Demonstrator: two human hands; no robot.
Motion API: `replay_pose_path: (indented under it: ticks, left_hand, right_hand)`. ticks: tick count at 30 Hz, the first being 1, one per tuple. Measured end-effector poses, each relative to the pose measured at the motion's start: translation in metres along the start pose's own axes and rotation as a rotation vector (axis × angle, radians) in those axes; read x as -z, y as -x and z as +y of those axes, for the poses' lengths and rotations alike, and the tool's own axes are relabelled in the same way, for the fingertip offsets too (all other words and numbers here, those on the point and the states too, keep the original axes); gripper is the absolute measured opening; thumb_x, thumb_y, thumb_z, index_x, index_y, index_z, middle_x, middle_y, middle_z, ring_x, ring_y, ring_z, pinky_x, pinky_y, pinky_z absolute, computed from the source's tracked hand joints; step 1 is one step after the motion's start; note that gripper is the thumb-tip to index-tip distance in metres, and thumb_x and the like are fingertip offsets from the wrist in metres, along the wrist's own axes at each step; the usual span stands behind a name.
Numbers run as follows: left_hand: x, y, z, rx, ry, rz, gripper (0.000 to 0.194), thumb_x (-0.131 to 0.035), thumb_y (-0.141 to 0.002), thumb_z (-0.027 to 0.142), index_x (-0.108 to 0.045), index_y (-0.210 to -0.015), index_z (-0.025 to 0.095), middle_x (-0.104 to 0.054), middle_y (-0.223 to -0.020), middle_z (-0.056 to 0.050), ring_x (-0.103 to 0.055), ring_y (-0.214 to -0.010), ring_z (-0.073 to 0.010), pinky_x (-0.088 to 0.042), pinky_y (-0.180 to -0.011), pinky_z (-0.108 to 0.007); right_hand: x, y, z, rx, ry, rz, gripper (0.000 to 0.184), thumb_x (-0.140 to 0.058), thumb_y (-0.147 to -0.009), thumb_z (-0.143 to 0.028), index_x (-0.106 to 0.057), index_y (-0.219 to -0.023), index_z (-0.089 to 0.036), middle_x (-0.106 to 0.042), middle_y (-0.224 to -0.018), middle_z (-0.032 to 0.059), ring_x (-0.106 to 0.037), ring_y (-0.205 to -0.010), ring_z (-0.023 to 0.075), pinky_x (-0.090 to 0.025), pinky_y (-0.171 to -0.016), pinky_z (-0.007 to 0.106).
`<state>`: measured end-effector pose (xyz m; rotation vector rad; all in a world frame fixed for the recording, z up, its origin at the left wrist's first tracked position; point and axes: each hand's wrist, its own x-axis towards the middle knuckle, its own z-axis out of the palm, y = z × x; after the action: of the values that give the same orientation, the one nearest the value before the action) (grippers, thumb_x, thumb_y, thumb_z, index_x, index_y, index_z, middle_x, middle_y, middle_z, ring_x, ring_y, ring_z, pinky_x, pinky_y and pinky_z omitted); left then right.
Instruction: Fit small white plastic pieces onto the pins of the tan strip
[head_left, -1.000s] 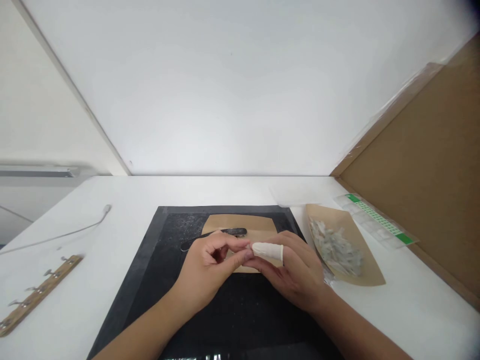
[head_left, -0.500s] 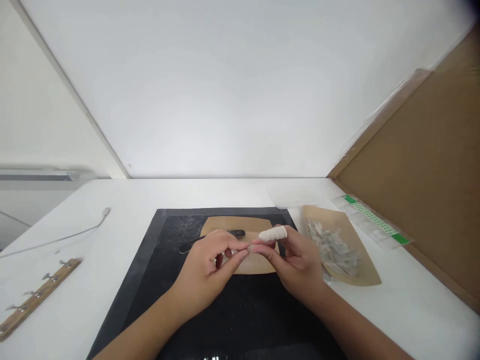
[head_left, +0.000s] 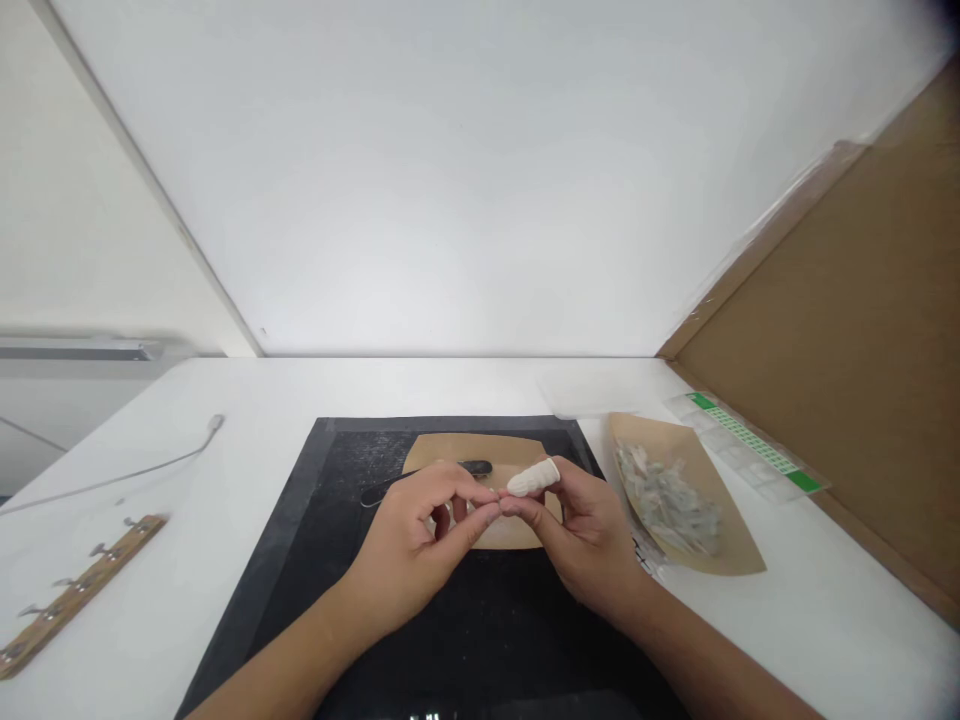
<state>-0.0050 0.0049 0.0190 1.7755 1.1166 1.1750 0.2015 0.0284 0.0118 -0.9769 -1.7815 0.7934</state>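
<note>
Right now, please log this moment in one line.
left hand: pinching; right hand: pinching; between them: unclear; beneath: brown paper, black mat

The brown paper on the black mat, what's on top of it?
A dark, slim tool lies partly on the paper, its other end on the mat. The left hand and right hand block other parts, so anything under them can't be seen.

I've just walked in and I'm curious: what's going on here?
A person's left hand and right hand meet at the fingertips above a black mat; anything between them is too small to make out. A white cover sheathes a right-hand finger. A dark tool lies partly over a brown sheet. Pale strips lie piled on another sheet.
</note>
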Motion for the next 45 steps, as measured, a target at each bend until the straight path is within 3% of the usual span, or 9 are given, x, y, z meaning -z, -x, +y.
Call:
replay_pose_path:
  ticks: [4,12,19,27,34,40,45]
  left_hand:
    - [0.003,-0.001,0.003,0.0,-0.007,-0.032,0.014,-0.065,-0.1,0.031,-0.077,-0.097,0.023,-0.071,-0.085,-0.001,-0.057,-0.066,-0.011,-0.044,-0.06,-0.023]
    - [0.012,-0.001,0.002,-0.182,-0.199,-0.09,0.016,-0.058,-0.103,0.023,-0.075,-0.102,0.021,-0.07,-0.088,-0.003,-0.062,-0.077,-0.0157,-0.047,-0.071,-0.028]
    - [0.01,0.001,-0.003,-0.231,-0.285,-0.052,0.016,-0.055,-0.104,0.021,-0.071,-0.103,0.02,-0.069,-0.094,-0.004,-0.064,-0.087,-0.0173,-0.049,-0.08,-0.03]
    - [0.009,-0.001,0.004,-0.133,-0.236,-0.06,0.02,-0.055,-0.106,0.028,-0.073,-0.099,0.022,-0.07,-0.085,-0.001,-0.063,-0.077,-0.0156,-0.047,-0.074,-0.028]
    - [0.009,-0.001,-0.001,-0.152,-0.24,-0.018,0.023,-0.052,-0.106,0.023,-0.074,-0.102,0.023,-0.076,-0.097,-0.002,-0.07,-0.09,-0.0167,-0.052,-0.085,-0.027]
    - [0.007,0.002,-0.014,-0.285,-0.36,0.047,0.028,-0.048,-0.106,0.014,-0.068,-0.124,0.022,-0.075,-0.11,-0.006,-0.068,-0.106,-0.019,-0.053,-0.097,-0.033]
    - [0.007,0.003,-0.02,-0.318,-0.429,0.009,0.039,-0.043,-0.106,0.01,-0.06,-0.139,0.022,-0.073,-0.12,-0.009,-0.066,-0.111,-0.021,-0.054,-0.1,-0.037]
  right_hand:
    - [0.002,-0.001,-0.004,0.043,0.054,-0.009,0.01,-0.076,-0.092,-0.032,-0.071,-0.087,-0.025,-0.07,-0.077,-0.0028,-0.062,-0.069,0.0133,-0.049,-0.067,0.026]
    - [0.004,-0.002,-0.003,0.158,0.217,-0.032,0.011,-0.074,-0.094,-0.03,-0.069,-0.087,-0.024,-0.068,-0.076,-0.0026,-0.061,-0.069,0.013,-0.046,-0.066,0.025]
    - [0.006,-0.006,-0.003,0.188,0.2,-0.113,0.009,-0.073,-0.096,-0.031,-0.069,-0.095,-0.023,-0.068,-0.083,-0.0001,-0.061,-0.076,0.0147,-0.047,-0.071,0.026]
    - [0.006,-0.006,-0.004,0.087,0.187,-0.122,0.01,-0.072,-0.096,-0.034,-0.069,-0.093,-0.024,-0.067,-0.083,0.0005,-0.06,-0.075,0.0166,-0.048,-0.071,0.03]
    - [0.005,-0.008,-0.004,0.063,0.172,-0.089,0.013,-0.07,-0.097,-0.034,-0.069,-0.089,-0.024,-0.066,-0.081,0.0001,-0.058,-0.073,0.0162,-0.046,-0.07,0.03]
    - [0.005,-0.008,-0.003,0.039,0.123,-0.057,0.012,-0.07,-0.097,-0.034,-0.072,-0.091,-0.024,-0.069,-0.082,0.0006,-0.06,-0.072,0.0157,-0.047,-0.069,0.03]
    - [0.003,-0.008,-0.002,-0.053,0.048,-0.04,0.016,-0.073,-0.095,-0.039,-0.074,-0.088,-0.024,-0.073,-0.082,0.0015,-0.065,-0.074,0.0167,-0.05,-0.071,0.03]
